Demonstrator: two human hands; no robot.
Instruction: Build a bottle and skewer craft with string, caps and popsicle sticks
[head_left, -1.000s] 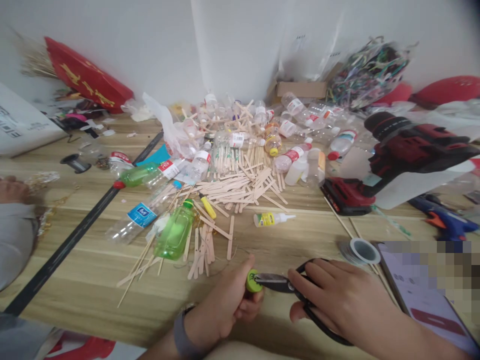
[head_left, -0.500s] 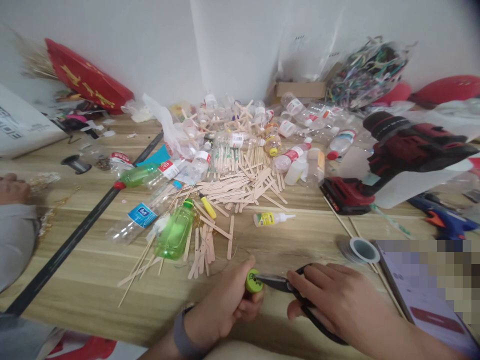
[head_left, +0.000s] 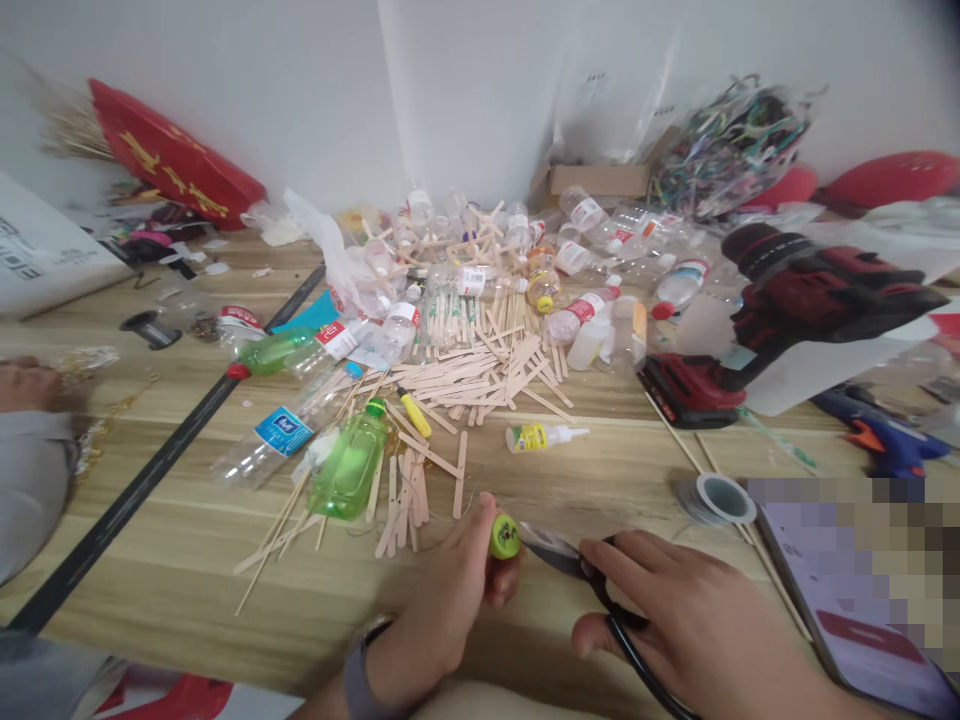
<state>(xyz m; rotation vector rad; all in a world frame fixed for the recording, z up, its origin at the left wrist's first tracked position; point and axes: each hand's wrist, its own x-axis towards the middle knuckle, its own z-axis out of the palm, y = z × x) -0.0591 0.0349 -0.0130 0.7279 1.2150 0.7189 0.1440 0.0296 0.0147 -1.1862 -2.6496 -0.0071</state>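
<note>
Between the thumb and fingers of my left hand point(head_left: 461, 590) is a small yellow-green bottle cap point(head_left: 505, 537), its marked round face turned toward the scissors. My right hand point(head_left: 667, 600) grips black-handled scissors point(head_left: 555, 545). Their blades point left and end just beside the cap, slightly apart from it. A glue bottle point(head_left: 541, 437) with a yellow label lies on the table beyond my hands. Left of it are a yellow-handled tool point(head_left: 415, 412), a green plastic bottle point(head_left: 351, 462) and loose wooden craft sticks point(head_left: 405, 500).
A red and black cordless drill point(head_left: 795, 310) stands at the right, near a blue glue gun point(head_left: 892, 435), a wire spool point(head_left: 718, 498) and a phone point(head_left: 832, 600). Clear bottles point(head_left: 592, 310) crowd the back. A dark strip point(head_left: 150, 480) crosses the left, beside another person's hand point(head_left: 28, 385).
My left hand has lifted the cap slightly up and away. The scissor tips, earlier against the cap's face, have come off it to the right.
</note>
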